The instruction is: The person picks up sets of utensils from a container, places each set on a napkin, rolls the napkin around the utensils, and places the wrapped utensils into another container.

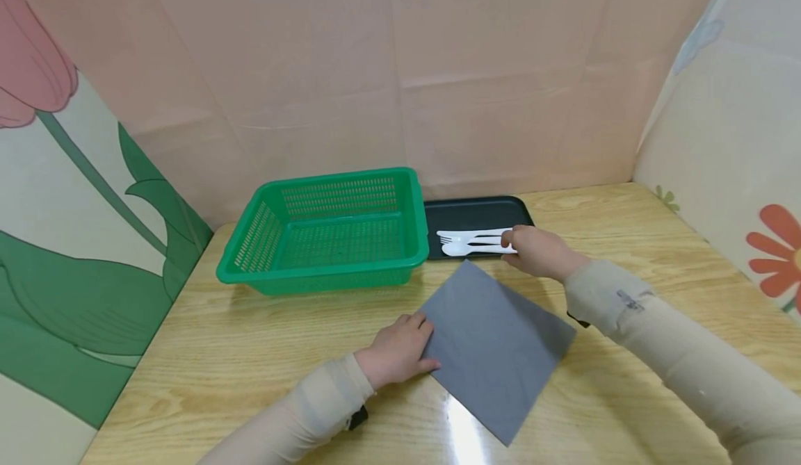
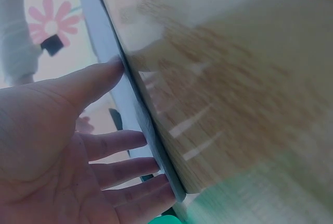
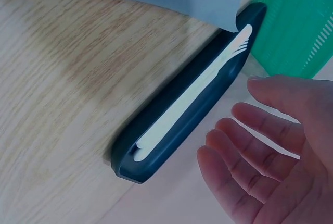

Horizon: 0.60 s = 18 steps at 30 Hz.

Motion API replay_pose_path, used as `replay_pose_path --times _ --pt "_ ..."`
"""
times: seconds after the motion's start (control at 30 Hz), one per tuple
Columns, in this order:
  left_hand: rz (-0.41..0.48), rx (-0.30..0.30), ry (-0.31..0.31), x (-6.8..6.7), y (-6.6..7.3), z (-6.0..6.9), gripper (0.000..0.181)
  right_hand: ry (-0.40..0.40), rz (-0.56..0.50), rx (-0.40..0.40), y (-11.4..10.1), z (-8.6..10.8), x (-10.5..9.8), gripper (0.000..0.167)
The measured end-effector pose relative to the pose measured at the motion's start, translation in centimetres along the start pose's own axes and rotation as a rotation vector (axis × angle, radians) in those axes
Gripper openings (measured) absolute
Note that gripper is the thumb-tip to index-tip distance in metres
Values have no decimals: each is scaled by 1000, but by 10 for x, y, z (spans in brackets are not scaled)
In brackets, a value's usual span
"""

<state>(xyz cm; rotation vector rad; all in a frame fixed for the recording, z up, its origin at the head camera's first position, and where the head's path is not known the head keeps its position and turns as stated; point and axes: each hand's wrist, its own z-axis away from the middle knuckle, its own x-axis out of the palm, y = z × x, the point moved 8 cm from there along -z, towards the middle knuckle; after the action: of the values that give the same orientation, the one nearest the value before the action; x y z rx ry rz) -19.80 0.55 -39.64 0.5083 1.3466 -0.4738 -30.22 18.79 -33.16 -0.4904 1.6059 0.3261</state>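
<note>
Cutlery sits in the tray at twelve o'clock from the napkin, handles toward the right hand, perhaps for easy reach; in the left wrist view the left hand, fingers apart, seemingly steadies the napkin; in the right, fingers hang apart, empty.

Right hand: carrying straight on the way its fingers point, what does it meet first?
Probably the handles of the white cutlery on the black tray: in the head view, the right hand points left along them. Its height is unclear, so it might pass above.
</note>
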Motion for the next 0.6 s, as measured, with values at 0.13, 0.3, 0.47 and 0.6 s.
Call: replay_pose_path --times 0.13,0.3,0.47,0.6 --pt "-7 3 8 0 0 0 51 -13 6 7 1 -2 1 18" --pt "-10 4 12 -1 0 0 50 -29 4 20 3 -5 4 18" --pt "-16 3 10 0 0 0 52 -24 8 20 4 -8 3 17" --pt "-11 5 11 0 0 0 52 -24 14 31 6 -9 3 16"
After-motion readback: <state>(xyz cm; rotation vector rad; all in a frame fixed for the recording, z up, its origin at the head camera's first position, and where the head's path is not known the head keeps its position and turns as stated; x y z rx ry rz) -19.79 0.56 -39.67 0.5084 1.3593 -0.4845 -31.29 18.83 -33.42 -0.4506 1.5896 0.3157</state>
